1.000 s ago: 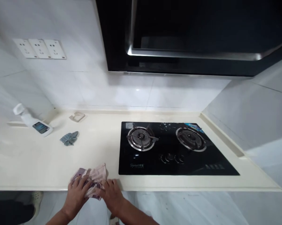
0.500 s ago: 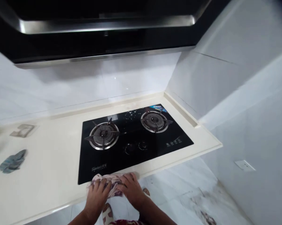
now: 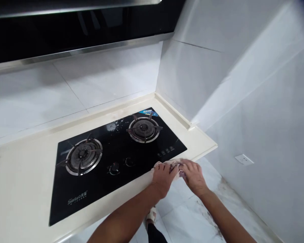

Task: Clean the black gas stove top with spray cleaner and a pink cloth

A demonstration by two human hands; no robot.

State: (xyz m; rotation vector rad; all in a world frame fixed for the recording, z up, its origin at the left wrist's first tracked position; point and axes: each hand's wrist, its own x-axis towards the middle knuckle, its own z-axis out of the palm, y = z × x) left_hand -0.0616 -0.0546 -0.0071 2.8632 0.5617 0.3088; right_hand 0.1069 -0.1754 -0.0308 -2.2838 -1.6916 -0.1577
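A pale cloth with dark purple patches (image 3: 175, 165) is bunched over the front edge of the cream countertop (image 3: 17, 189). My left hand (image 3: 164, 177) presses on its left part with fingers bent over it. On the right part, my right hand (image 3: 193, 175) grips the cloth, thumb turned inward. Both hands are at the front right of the black gas hob (image 3: 98, 189), close to its edge. The hob has a left burner (image 3: 84, 155), a right burner (image 3: 144, 130) and two knobs, of which the left knob (image 3: 114, 168) shows clearly.
A black range hood (image 3: 103, 28) hangs over the back of the counter. Light tiled walls meet at the far corner, and a wall socket (image 3: 244, 159) sits at the right. Whitish droplets (image 3: 113, 125) dot the hob's rear. Below lies a marble-look floor (image 3: 187, 222).
Both hands and the cloth have moved right along the counter's front edge, from the hob's front left to its right. The view has turned right; the grey-blue rag is out of sight.
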